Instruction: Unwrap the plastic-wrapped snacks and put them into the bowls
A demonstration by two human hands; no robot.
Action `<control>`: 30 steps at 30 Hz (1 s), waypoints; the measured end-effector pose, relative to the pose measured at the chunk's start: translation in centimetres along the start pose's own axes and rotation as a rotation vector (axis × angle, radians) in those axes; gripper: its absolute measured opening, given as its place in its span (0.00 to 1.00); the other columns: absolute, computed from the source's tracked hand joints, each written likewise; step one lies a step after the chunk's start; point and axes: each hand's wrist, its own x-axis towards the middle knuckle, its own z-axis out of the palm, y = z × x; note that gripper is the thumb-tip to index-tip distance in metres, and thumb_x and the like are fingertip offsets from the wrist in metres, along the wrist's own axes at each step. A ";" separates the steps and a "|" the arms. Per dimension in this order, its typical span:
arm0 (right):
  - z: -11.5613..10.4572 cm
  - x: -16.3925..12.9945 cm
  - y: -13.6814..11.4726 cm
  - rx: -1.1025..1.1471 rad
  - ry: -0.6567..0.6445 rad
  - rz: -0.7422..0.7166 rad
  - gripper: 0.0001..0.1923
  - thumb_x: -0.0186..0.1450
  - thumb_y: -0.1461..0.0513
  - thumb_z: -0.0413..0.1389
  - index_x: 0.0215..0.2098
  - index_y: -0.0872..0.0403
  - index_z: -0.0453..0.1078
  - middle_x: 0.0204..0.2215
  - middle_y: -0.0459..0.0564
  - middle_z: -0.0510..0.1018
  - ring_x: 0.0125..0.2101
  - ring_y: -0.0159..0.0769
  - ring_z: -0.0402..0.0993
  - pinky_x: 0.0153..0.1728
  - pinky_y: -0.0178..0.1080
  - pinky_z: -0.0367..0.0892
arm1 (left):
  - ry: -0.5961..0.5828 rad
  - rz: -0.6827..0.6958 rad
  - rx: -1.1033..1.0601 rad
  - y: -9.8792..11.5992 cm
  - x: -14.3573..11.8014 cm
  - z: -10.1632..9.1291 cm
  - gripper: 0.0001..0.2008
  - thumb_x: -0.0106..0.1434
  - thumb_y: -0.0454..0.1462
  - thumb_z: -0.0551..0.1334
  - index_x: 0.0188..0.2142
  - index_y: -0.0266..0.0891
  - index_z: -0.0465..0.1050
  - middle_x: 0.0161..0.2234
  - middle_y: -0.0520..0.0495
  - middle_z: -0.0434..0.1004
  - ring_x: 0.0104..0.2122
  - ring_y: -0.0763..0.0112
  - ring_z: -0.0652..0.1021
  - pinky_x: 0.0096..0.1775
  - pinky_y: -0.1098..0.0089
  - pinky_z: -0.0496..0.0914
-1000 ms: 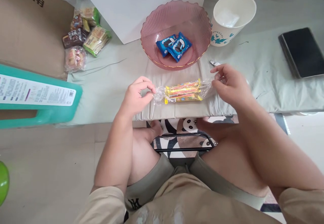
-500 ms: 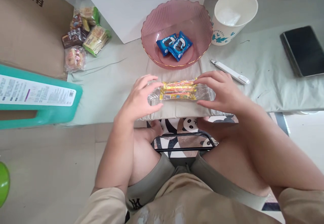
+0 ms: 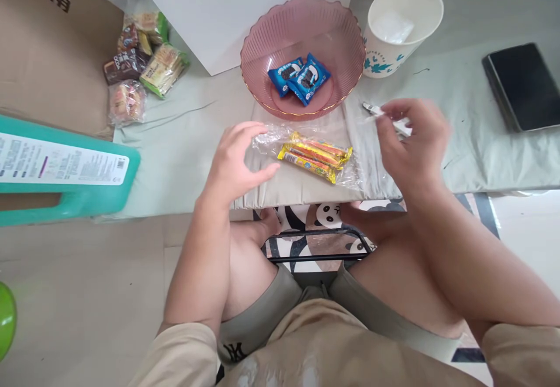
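Several yellow-and-orange snack sticks (image 3: 315,157) lie slanted inside a clear plastic wrapper (image 3: 350,174) near the table's front edge. My left hand (image 3: 234,162) curves around the wrapper's left end, thumb and fingers apart. Over to the right, my right hand (image 3: 415,145) has its thumb and forefinger closed on a white utility knife (image 3: 400,126), whose tip points left and still rests close to the table. Behind the wrapper stands a pink ribbed glass bowl (image 3: 258,78) holding two blue snack packets (image 3: 310,79).
A paper cup (image 3: 385,60) with crumpled plastic inside stands right of the bowl; a black phone (image 3: 525,87) lies farther right. Wrapped snacks (image 3: 164,69) are piled at left, beside a cardboard box (image 3: 52,60) and teal container (image 3: 109,192). A white box (image 3: 196,20) stands behind.
My right hand has left the wrapper and moved right onto the utility knife. The wrapper with its sticks has turned, its right end now lower. My left hand has barely moved.
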 end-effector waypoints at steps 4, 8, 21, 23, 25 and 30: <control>-0.7 -0.4 -0.4 -0.068 0.195 -0.073 0.07 0.70 0.63 0.55 0.45 0.50 0.73 0.41 0.59 0.75 0.48 0.54 0.74 0.53 0.58 0.65 | 0.034 -0.097 0.071 -0.2 0.8 0.9 0.11 0.62 0.34 0.65 0.45 0.42 0.77 0.45 0.47 0.83 0.48 0.61 0.80 0.55 0.60 0.72; -0.5 -1.4 -2.1 -0.038 -0.172 -0.224 0.07 0.71 0.62 0.52 0.39 0.48 0.72 0.30 0.50 0.76 0.34 0.44 0.75 0.39 0.47 0.68 | 0.232 -0.230 -0.098 0.2 1.5 1.6 0.06 0.62 0.30 0.61 0.31 0.41 0.74 0.28 0.53 0.76 0.31 0.71 0.76 0.40 0.68 0.71; 2.2 -1.7 -1.9 -0.145 -0.517 -0.229 0.12 0.73 0.59 0.51 0.39 0.51 0.77 0.44 0.56 0.82 0.42 0.46 0.77 0.45 0.47 0.69 | 0.652 -0.617 -0.592 -0.8 4.0 1.4 0.13 0.64 0.22 0.57 0.28 0.40 0.64 0.18 0.60 0.55 0.19 0.78 0.56 0.25 0.68 0.50; 1.9 -1.6 -2.1 -0.108 -0.476 -0.292 0.10 0.72 0.61 0.53 0.37 0.51 0.76 0.43 0.55 0.84 0.44 0.46 0.78 0.47 0.47 0.68 | 0.685 -0.639 -0.567 -1.3 4.1 1.3 0.12 0.63 0.22 0.56 0.30 0.40 0.64 0.18 0.61 0.55 0.19 0.77 0.57 0.26 0.69 0.51; 1.5 -1.4 -2.3 -0.051 -0.453 -0.376 0.08 0.71 0.63 0.53 0.37 0.51 0.75 0.44 0.54 0.85 0.47 0.46 0.79 0.49 0.47 0.66 | 0.793 -0.547 -0.498 -1.3 3.8 0.8 0.12 0.60 0.21 0.56 0.33 0.39 0.64 0.21 0.60 0.55 0.21 0.77 0.59 0.28 0.70 0.54; 0.3 -1.5 -3.1 -0.089 -0.577 -0.531 0.09 0.70 0.63 0.53 0.42 0.51 0.75 0.35 0.51 0.85 0.38 0.42 0.80 0.44 0.45 0.65 | 0.629 -0.030 -0.241 2.0 1.2 -0.2 0.03 0.62 0.34 0.61 0.37 0.41 0.69 0.33 0.51 0.68 0.32 0.72 0.71 0.37 0.69 0.67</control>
